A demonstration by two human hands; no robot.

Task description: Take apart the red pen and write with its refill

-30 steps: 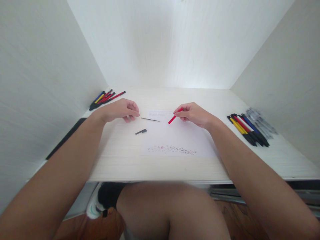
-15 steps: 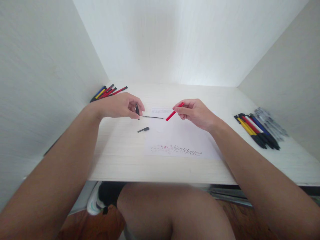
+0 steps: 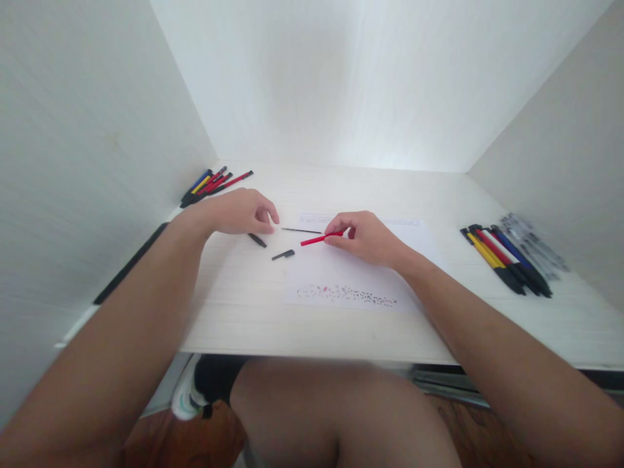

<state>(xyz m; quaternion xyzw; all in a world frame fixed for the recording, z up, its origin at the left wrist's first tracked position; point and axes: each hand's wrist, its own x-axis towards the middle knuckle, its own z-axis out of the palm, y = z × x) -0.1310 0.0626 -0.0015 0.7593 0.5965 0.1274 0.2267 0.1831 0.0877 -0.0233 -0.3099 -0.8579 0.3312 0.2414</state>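
Observation:
My right hand point(image 3: 366, 237) pinches a red pen barrel point(image 3: 316, 239) and holds it low and nearly flat over the white paper sheet point(image 3: 361, 273). My left hand point(image 3: 241, 212) rests on the desk with its fingers loosely curled and nothing in them. A short black pen piece point(image 3: 257, 240) lies just below its fingertips. A thin black ink refill point(image 3: 301, 230) lies between the two hands. Another small black pen part point(image 3: 283, 255) lies nearer to me on the desk.
A bunch of assembled pens point(image 3: 214, 182) lies at the back left by the wall. Several coloured pens point(image 3: 504, 263) and clear pens point(image 3: 533, 250) lie at the right. The white desk point(image 3: 244, 312) is walled on three sides. The paper bears a row of ink scribbles point(image 3: 346, 294).
My left hand set the black pen piece down on the desk and let go of it. My right hand lowered the red barrel from a raised tilt to nearly flat.

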